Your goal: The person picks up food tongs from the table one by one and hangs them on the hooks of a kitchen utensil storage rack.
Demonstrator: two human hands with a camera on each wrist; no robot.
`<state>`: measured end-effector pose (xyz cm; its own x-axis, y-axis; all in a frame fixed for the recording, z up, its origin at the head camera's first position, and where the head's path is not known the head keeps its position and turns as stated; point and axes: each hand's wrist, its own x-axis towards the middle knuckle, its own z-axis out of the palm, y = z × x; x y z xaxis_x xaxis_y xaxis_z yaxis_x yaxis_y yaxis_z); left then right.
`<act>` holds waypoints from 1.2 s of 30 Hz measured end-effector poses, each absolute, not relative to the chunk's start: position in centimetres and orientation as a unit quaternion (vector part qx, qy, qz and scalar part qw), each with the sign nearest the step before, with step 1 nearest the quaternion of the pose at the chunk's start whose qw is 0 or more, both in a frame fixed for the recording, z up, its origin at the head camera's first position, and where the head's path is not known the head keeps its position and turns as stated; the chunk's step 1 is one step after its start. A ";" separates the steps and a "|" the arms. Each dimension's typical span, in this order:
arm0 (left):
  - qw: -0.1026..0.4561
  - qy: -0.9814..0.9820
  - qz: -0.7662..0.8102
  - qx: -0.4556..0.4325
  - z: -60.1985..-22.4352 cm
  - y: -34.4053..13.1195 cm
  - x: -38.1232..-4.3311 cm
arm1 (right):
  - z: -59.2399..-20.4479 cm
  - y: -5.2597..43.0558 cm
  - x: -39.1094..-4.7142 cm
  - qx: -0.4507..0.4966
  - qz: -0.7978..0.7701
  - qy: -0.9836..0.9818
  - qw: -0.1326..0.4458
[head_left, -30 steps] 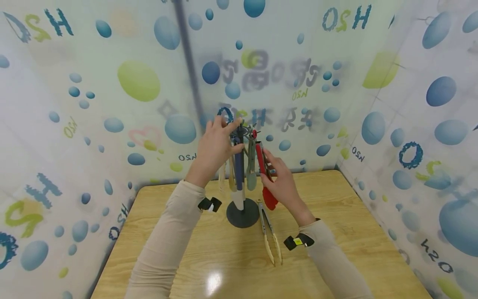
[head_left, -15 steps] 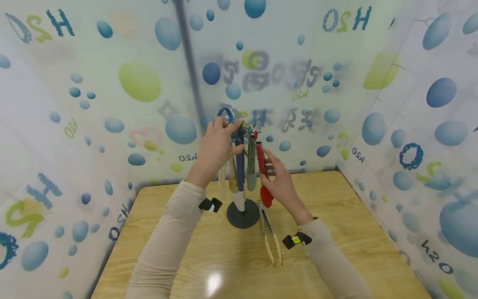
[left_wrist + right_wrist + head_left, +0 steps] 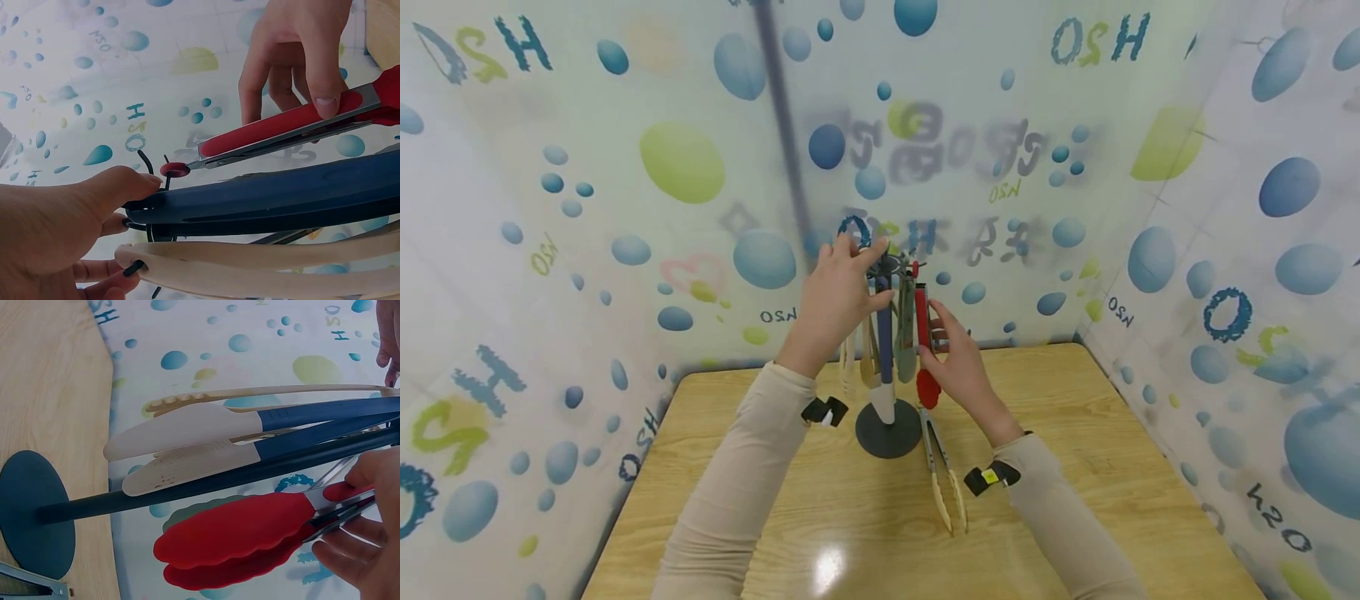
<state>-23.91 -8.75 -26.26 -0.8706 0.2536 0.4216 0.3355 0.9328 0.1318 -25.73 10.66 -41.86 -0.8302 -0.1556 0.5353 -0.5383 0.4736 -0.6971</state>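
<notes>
Red-headed kitchen tongs [image 3: 928, 390] are pinched by my right hand [image 3: 960, 358], thumb on the red handle and fingers behind. Their red pull ring [image 3: 175, 169] sits at a black hook in the left wrist view, and the scalloped heads hang down. My left hand [image 3: 832, 293] holds the top of the dark utensil stand [image 3: 887, 437], thumb beside the hooks; part of this grip is hidden. Blue-handled tongs with pale heads [image 3: 187, 434], cream tongs [image 3: 250, 259] and grey-green tongs [image 3: 906, 333] hang from the stand.
Cream-tipped metal tongs [image 3: 946, 479] lie spread on the wooden table [image 3: 820, 517], in front of the round base. A patterned curtain [image 3: 685, 162] encloses the table at the back and sides.
The red tongs' heads have swung left and slightly up toward the stand, and my right hand has shifted slightly left with them. My left hand stays at the stand's top.
</notes>
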 end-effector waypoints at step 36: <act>0.212 -0.958 -0.102 -0.162 -26.3 -8.7 -24.3 | -42.4 9.7 -26.4 0.194 0.471 -0.840 0.187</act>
